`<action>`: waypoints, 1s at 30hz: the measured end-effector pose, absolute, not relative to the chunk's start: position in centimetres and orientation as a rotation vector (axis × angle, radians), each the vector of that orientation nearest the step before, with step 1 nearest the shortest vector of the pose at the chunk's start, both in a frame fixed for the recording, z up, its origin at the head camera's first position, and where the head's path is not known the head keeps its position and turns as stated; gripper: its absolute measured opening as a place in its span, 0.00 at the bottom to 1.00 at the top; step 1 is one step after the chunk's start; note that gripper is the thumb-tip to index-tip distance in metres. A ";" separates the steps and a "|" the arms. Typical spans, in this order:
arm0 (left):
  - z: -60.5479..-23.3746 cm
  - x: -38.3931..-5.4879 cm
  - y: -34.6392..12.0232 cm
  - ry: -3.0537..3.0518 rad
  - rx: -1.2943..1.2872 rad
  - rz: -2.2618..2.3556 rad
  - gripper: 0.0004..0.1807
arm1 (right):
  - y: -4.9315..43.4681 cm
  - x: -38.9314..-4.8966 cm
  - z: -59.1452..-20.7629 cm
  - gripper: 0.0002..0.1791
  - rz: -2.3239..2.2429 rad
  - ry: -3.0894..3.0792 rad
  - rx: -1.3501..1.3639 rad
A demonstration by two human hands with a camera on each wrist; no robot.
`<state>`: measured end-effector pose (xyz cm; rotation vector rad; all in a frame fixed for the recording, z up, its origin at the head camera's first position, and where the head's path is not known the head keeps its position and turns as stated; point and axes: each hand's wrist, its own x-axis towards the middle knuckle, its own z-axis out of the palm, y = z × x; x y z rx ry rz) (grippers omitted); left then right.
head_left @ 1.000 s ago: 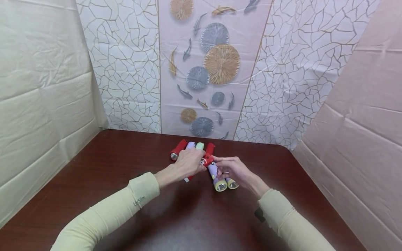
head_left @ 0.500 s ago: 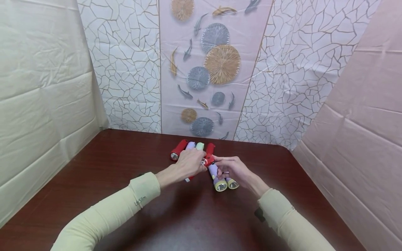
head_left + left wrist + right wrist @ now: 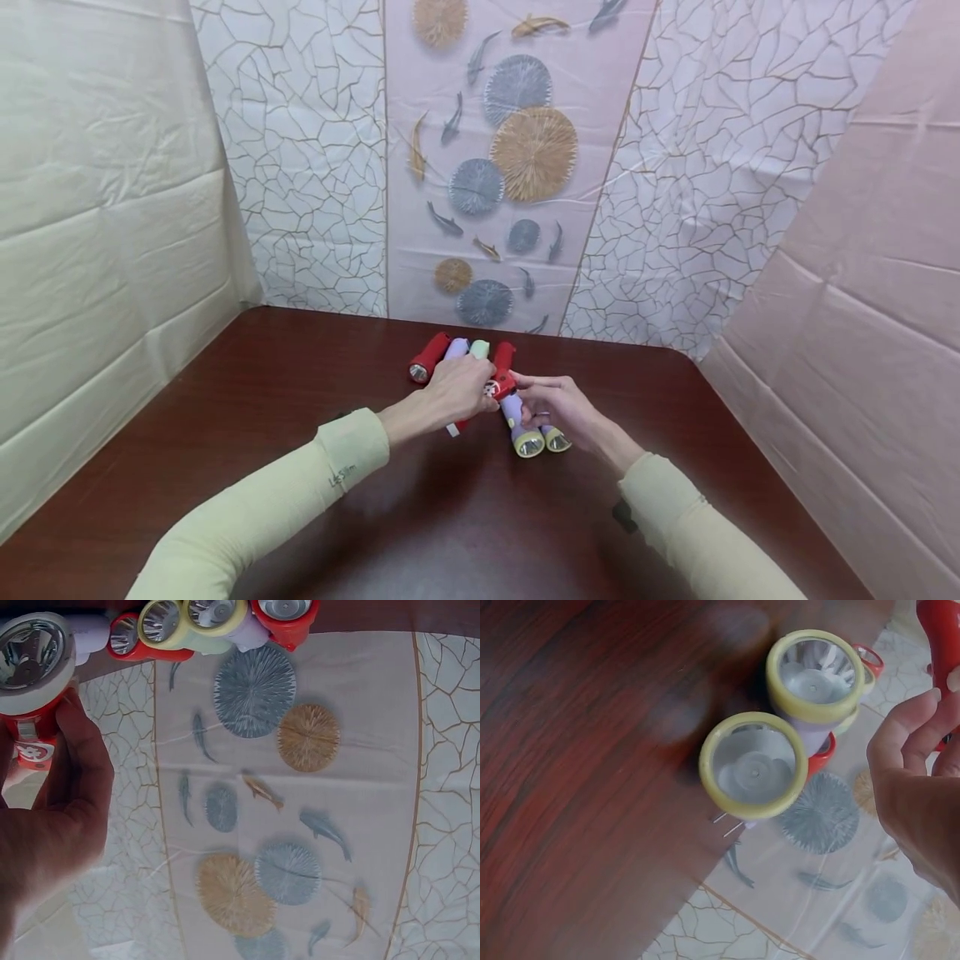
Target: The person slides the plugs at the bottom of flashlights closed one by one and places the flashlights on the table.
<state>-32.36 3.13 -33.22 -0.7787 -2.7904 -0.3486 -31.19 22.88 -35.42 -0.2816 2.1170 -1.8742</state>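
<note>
A red flashlight (image 3: pixel 504 384) with a white-rimmed head and a printed label hangs between my two hands. My left hand (image 3: pixel 453 392) grips it, thumb and fingers around its body; in the left wrist view its lens (image 3: pixel 31 656) faces the camera. At its other end my right hand (image 3: pixel 558 404) pinches the red body with thumb and fingertips. Just below, two lilac flashlights with yellow rims lie side by side: one (image 3: pixel 528 442) and another (image 3: pixel 557 439) partly behind my right fingers. Two metal prongs (image 3: pixel 731 825) stick out of one of them in the right wrist view.
Behind my hands lie more flashlights on the dark wooden table (image 3: pixel 337 517): a red one (image 3: pixel 429 358), a lilac one (image 3: pixel 457 348), a pale green one (image 3: pixel 480 349) and another red one (image 3: pixel 505 354). Patterned cloth (image 3: pixel 315 167) hangs along the table's back edge.
Both hands stay in nearly the same place on the red flashlight. It has turned slightly, its label shifting a little; the whole view drifts slightly right.
</note>
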 end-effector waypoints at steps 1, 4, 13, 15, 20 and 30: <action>-33.2 -32.6 3.4 -2.799 -0.781 -0.347 0.13 | 23.1 -31.1 -35.4 0.26 -1.874 2.142 -0.276; -32.8 -33.5 4.3 -2.808 -0.768 -0.346 0.15 | 23.7 -31.1 -35.4 0.28 -1.923 2.197 -0.248; -29.9 -37.6 8.1 -2.813 -0.646 -0.461 0.29 | 25.7 -30.9 -35.6 0.24 -2.090 2.331 -0.071; -29.7 -38.5 9.1 -2.821 -0.614 -0.482 0.30 | 25.8 -30.8 -35.9 0.23 -2.097 2.345 -0.057; -30.3 -40.8 11.6 -2.858 -0.543 -0.490 0.29 | 26.0 -30.5 -36.3 0.22 -2.104 2.343 -0.064; -32.8 -44.3 14.2 -2.894 -0.459 -0.589 0.29 | 26.3 -29.6 -35.8 0.21 -2.067 2.406 -0.074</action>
